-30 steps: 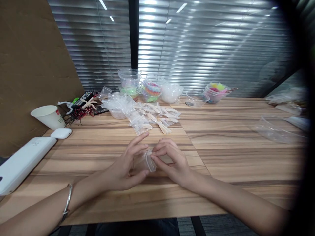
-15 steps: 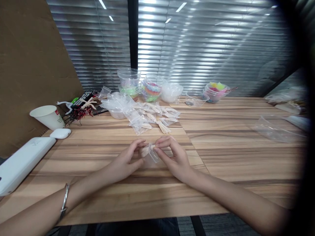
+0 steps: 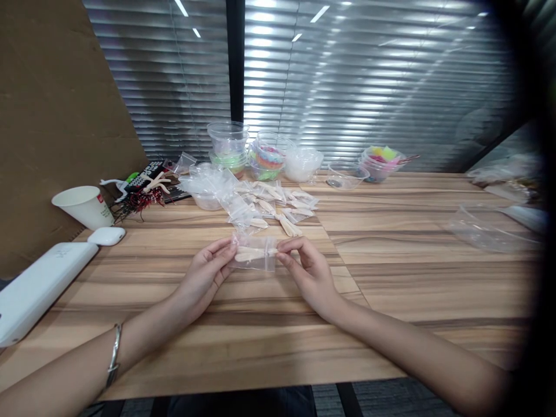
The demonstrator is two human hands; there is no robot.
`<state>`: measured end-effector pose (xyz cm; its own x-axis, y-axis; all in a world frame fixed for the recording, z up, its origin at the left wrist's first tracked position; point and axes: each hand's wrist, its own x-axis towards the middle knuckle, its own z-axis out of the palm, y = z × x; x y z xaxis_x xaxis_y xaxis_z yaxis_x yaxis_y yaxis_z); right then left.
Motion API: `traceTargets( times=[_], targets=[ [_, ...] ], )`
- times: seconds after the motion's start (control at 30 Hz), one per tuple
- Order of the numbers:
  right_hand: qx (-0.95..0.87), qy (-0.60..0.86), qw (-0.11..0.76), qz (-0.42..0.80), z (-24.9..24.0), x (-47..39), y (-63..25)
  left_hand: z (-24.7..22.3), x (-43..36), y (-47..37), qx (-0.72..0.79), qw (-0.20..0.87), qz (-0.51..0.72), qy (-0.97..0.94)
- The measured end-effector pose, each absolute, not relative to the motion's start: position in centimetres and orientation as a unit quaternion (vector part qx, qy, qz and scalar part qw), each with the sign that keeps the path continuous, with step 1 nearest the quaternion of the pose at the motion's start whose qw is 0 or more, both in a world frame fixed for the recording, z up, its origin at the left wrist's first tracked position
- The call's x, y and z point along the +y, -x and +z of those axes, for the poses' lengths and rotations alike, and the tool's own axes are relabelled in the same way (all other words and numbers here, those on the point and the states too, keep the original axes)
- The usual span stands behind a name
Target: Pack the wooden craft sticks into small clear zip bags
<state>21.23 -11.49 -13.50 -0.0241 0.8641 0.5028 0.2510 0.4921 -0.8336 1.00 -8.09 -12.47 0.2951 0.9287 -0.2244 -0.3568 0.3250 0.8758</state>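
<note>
Between my hands a small clear zip bag (image 3: 266,265) is stretched out sideways above the table, with a slim pale beige piece (image 3: 249,253) lying lengthwise inside it. My left hand (image 3: 208,272) is closed on the bag's left end, thumb on the near side. At the right end, the narrow tip of the beige piece sticks out of the bag's mouth, and my right hand (image 3: 306,272) pinches it between thumb and fingers. Just beyond lies a pile of similar bagged pieces (image 3: 264,200), with one beige piece (image 3: 288,225) at its near edge.
Clear plastic tubs (image 3: 228,142) with coloured contents stand along the blinds. A tub of bright pieces (image 3: 382,159) sits further right. On the left are a paper cup (image 3: 84,208), a white case (image 3: 106,236) and a white power bank (image 3: 47,289). A clear plastic bag (image 3: 486,229) lies far right.
My left hand has moved left and closed on the bag's end. The bag is now pulled out flat, with the beige piece showing inside. My right hand has barely moved.
</note>
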Motion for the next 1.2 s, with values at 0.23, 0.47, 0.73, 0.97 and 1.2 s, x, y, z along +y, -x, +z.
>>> traceTargets(
  times=[0.23, 0.47, 0.73, 0.97, 1.2],
  targets=[
    [-0.716, 0.406, 0.511, 0.247, -13.0, -11.6, -21.6, -12.5, -8.3, -0.7, 0.388, 0.723, 0.424, -0.382],
    [-0.725, 0.413, 0.520, 0.180, -12.3, -11.9, -21.6, -11.9, -8.5, -1.0, 0.351, 0.748, 0.415, -0.380],
    [-0.696, 0.433, 0.549, 0.162, -12.7, -11.6, -22.0, -11.9, -8.8, -1.2, 0.356, 0.728, 0.376, -0.449],
    [-0.711, 0.406, 0.541, 0.192, -13.1, -11.2, -22.1, -11.5, -8.7, -1.3, 0.413, 0.606, 0.356, -0.579],
    [-0.699, 0.389, 0.536, 0.269, -13.7, -11.3, -21.7, -12.1, -8.7, -1.0, 0.401, 0.596, 0.318, -0.619]
  ],
)
